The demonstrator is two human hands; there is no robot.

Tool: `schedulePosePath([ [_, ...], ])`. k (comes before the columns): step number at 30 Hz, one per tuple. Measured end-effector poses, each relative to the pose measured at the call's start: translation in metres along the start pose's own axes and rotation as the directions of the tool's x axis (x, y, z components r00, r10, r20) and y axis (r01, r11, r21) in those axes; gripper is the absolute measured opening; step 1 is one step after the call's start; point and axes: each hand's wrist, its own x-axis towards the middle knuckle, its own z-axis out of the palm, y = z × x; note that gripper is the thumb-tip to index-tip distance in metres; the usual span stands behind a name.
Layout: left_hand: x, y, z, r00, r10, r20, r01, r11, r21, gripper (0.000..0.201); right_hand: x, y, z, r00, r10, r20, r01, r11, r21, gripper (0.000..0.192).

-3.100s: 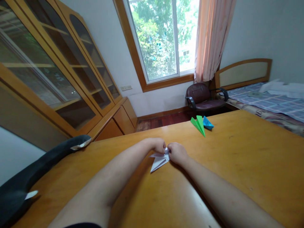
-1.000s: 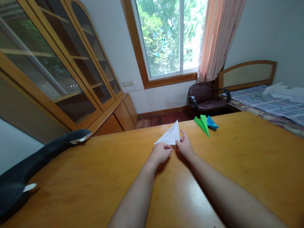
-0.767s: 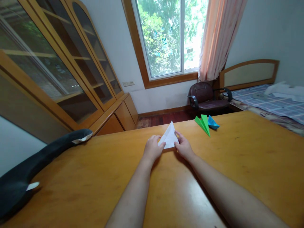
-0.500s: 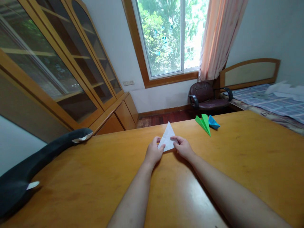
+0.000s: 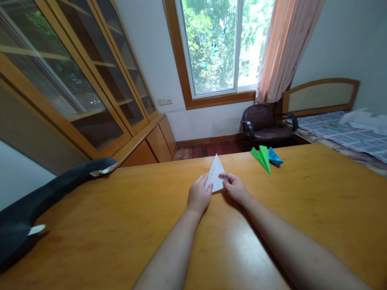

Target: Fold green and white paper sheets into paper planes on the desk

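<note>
Two hands meet on one white folded paper (image 5: pixel 215 177), which sits on the wooden table (image 5: pixel 302 209) toward its far edge, left of the green paper plane (image 5: pixel 262 158) and nearer the person than that plane. The paper is a narrow triangle; its long axis runs from the wide near end, at the hands, to a tip that points away from the person toward the window (image 5: pixel 222 44), leaning slightly left. The left hand (image 5: pixel 199 195) is closed on the near left corner, fingers curled at the paper's edge. The right hand (image 5: pixel 236 187) pinches the near right side, thumb and forefinger reaching in over the sheet about halfway across its width. Both grips lie at the wide end, so the tip and the far half of the paper stand free of any finger. Neither hand is clearly nearer the tip; the right fingers reach a little further up the axis. Whether the paper lies flat on the table or is raised at the tip cannot be told from this view. A blue paper plane (image 5: pixel 275 157) lies touching the green one on its right side, both well apart from the hands. A dark plush toy (image 5: pixel 45 193) rests along the table's left edge, far left of the green plane.
</note>
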Motion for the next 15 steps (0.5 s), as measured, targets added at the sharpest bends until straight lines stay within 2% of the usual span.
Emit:
schedulePosePath([
  [9,0.003,0.001,-0.001,0.999,-0.021,-0.036,0.023,0.999,0.047,0.02,-0.004,-0.004,0.002,0.999,-0.018,0.026,0.019,0.999,-0.036,0.034],
  [15,0.004,0.001,-0.001,0.998,0.012,-0.055,-0.008,0.997,0.082,0.018,-0.007,-0.013,0.004,0.998,-0.053,0.046,0.057,0.994,-0.091,0.028],
])
